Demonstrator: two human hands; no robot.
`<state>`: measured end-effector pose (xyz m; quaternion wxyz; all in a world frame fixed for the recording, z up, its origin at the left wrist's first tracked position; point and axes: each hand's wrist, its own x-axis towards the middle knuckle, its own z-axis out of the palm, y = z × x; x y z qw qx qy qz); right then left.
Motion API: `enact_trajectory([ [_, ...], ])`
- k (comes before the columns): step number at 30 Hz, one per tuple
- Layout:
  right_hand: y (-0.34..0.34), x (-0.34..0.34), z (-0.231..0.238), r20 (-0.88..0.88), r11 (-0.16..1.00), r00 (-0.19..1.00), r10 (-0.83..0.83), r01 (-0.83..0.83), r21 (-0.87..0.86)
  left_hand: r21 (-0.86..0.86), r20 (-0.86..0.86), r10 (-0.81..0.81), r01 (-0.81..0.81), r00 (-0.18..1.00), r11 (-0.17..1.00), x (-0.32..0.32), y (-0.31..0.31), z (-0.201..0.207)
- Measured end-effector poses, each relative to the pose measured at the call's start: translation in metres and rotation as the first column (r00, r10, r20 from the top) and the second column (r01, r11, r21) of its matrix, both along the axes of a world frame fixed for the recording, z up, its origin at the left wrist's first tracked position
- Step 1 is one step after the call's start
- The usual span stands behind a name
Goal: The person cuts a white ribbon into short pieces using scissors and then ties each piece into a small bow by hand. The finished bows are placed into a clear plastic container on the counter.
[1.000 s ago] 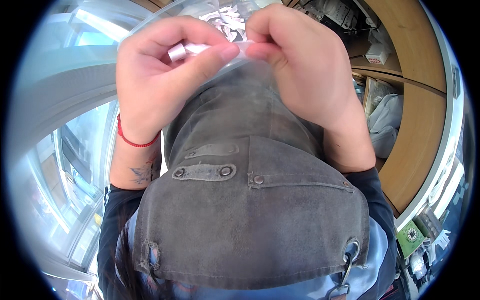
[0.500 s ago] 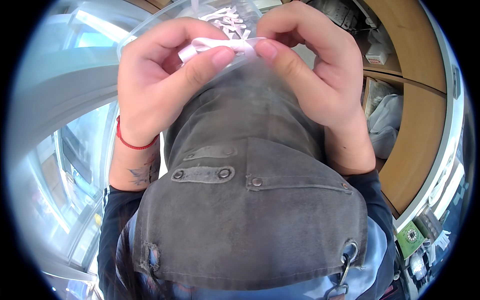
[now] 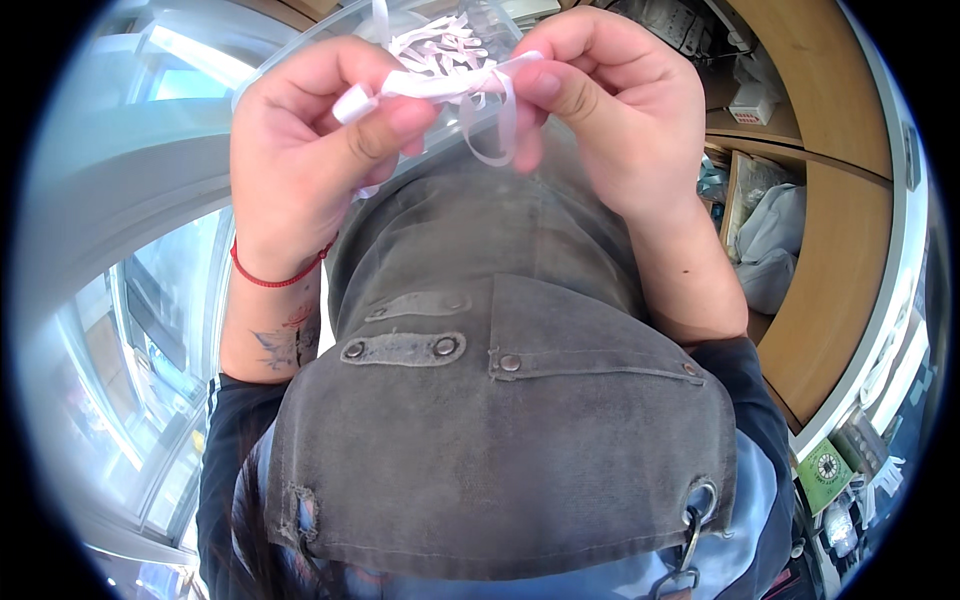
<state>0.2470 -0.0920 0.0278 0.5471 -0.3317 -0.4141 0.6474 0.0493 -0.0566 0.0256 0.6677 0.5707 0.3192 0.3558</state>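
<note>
A pale pink ribbon [image 3: 432,87] is stretched between my two hands, above my lap. My left hand [image 3: 310,140] pinches its folded part between thumb and fingers, and a short end sticks out past the thumb. With thumb and forefinger my right hand [image 3: 625,115] grips the other end. Near the right fingertips a narrow loop of the ribbon [image 3: 490,155] hangs down. Just beyond the hands, a clear plastic bin [image 3: 300,48] holds a heap of small pale pink ribbon bows [image 3: 440,45].
A dark grey apron [image 3: 420,440] covers my lap and body. Wooden shelves [image 3: 845,230] at the right hold a small white box [image 3: 752,104] and grey-white plastic bags [image 3: 775,235]. A green card [image 3: 824,474] stands among clutter at the lower right. Pale, glossy surfaces curve along the left.
My right hand has shifted slightly, drawing the ribbon end up and to the right. A narrow loop now hangs below the ribbon's middle, and the left hand's fold looks flatter.
</note>
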Motion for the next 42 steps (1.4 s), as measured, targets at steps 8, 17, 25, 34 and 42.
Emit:
enact_trajectory([
  [8, 0.005, 0.003, 0.013, 0.574, 0.856, 0.756, -0.314, -0.035, 0.515, -0.136, 0.294, -0.034, 0.077, 0.955, 0.988, -0.001, 0.003, -0.001],
  [17, -0.008, -0.012, -0.008, 0.288, 0.979, 0.948, -0.134, 0.082, 0.186, 0.364, 0.042, 0.058, -0.070, 0.997, 0.929, 0.018, -0.004, 0.009],
  [25, -0.004, -0.010, -0.008, 0.051, 0.991, 0.993, 0.108, -0.103, -0.088, 0.740, -0.121, 0.047, 0.058, 0.992, 0.670, 0.003, 0.010, 0.009],
  [34, -0.011, -0.013, -0.006, 0.133, 0.998, 0.991, -0.001, -0.007, 0.061, 0.701, -0.135, 0.039, 0.067, 0.990, 0.710, 0.005, 0.009, 0.009],
  [42, 0.000, -0.006, -0.015, 0.506, 0.739, 0.715, -0.482, 0.023, 0.673, 0.061, 0.117, 0.034, -0.041, 0.993, 0.997, 0.014, -0.004, 0.001],
])
